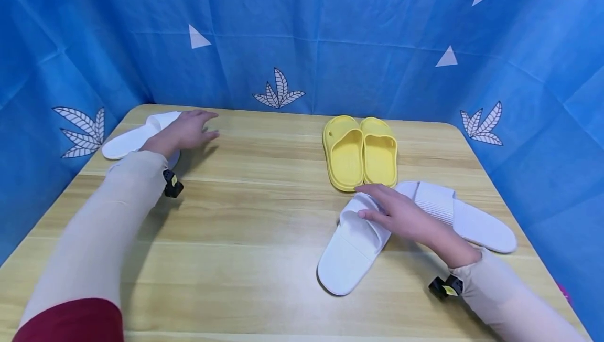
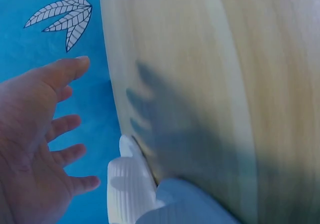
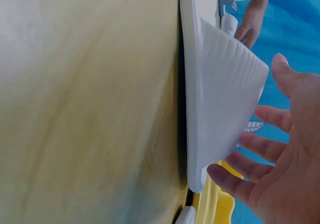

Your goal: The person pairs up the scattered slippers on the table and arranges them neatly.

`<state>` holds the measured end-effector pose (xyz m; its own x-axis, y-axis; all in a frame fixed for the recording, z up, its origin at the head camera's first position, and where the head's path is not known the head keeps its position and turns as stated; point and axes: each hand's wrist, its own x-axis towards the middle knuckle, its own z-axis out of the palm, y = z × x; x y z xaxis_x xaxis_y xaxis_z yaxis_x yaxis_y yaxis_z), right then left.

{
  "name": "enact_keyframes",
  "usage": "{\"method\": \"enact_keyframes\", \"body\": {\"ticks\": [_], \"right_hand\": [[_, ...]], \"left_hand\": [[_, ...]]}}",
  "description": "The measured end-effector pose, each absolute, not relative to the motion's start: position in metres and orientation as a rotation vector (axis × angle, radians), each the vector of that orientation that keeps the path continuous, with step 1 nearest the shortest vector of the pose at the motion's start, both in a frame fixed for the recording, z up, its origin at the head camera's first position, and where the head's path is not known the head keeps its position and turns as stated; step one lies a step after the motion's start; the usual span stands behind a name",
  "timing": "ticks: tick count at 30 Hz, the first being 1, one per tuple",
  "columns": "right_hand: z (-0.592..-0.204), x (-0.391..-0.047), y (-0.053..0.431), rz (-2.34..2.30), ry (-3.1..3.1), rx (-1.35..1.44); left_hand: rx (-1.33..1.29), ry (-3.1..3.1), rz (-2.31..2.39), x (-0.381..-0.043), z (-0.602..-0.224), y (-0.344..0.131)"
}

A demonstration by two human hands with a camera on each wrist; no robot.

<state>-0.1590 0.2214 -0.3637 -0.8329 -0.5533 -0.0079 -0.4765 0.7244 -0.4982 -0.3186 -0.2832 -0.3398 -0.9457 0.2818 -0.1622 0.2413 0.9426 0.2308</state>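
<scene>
The left hand point(image 1: 186, 129) reaches over the far left corner of the tabletop point(image 1: 236, 258), its fingers spread and slightly bent, thumb well apart from them, holding nothing. Below it lie two white slippers: a ribbed-strap slipper point(image 1: 129, 141) at that corner, its heel end toward the left edge, and a second slipper point(image 2: 185, 204) beside it, mostly hidden by the wrist in the head view. The left wrist view shows a gap between the fingertips and both slippers.

The right hand point(image 1: 401, 213) is likewise loose, fingers fanned and gently bent, with nothing in its grasp. It hovers over the toe ends of two more white slippers on the right half of the tabletop. The nearer slipper point(image 1: 346, 266) slants with its heel toward the near edge; the farther slipper point(image 1: 481, 224) has its heel toward the right edge. In the right wrist view the fingertips are right beside a ribbed strap point(image 3: 225, 84); whether they touch it, I cannot tell.

A pair of yellow clogs point(image 1: 348, 161) stands side by side, right of centre, toes toward the far edge, heels just beside the nearer slipper's toe. Each beige sleeve point(image 1: 89, 242) ends at a wrist carrying a small black device point(image 1: 173, 183). Blue cloth point(image 1: 264, 6) hangs beyond the far edge.
</scene>
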Motion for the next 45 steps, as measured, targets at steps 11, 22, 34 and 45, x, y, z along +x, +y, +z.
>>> {"method": "enact_keyframes", "body": {"ticks": [11, 22, 34, 45], "right_hand": [[-0.365, -0.149, 0.221, -0.653, 2.809, -0.843], [-0.367, -0.14, 0.224, -0.596, 2.869, -0.877], [-0.369, -0.135, 0.223, -0.581, 2.9, -0.864], [-0.37, -0.133, 0.22, -0.567, 2.963, -0.911]], "left_hand": [[0.312, 2.845, 0.293, -0.325, -0.331, -0.308], [0.206, 2.746, 0.364, -0.322, -0.328, -0.336], [0.1, 2.723, 0.268, -0.326, -0.323, -0.355], [0.128, 2.722, 0.327, -0.338, -0.335, -0.378]]}}
